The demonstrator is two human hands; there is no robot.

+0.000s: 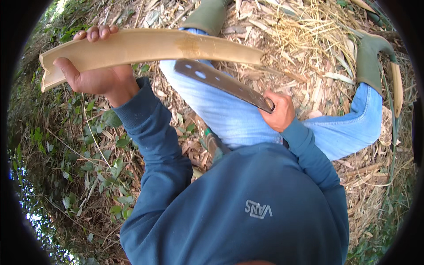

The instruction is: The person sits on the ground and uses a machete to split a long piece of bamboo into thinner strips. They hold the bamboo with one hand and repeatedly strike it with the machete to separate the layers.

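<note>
A long split bamboo strip (150, 45), pale on its inner face and darker at one spot, stretches from the far left toward the middle. My left hand (99, 79) grips it near its broad left end, thumb on the near side and fingertips curled over the far edge. In my right hand (280, 111) is a wide machete blade (221, 82) with several holes, its handle hidden in my closed fingers. The blade slants up and left over my jeans-covered leg, below the strip. Whether blade and strip touch, I cannot tell.
Green rubber boots (371, 59) are on my spread legs. Pale shavings (309, 35) and dry chips cover the ground between them. Leafy plants (110, 163) grow at left. A curved bamboo piece (396, 86) stands by the right boot. Something green-tipped (210, 137) lies beside my hip.
</note>
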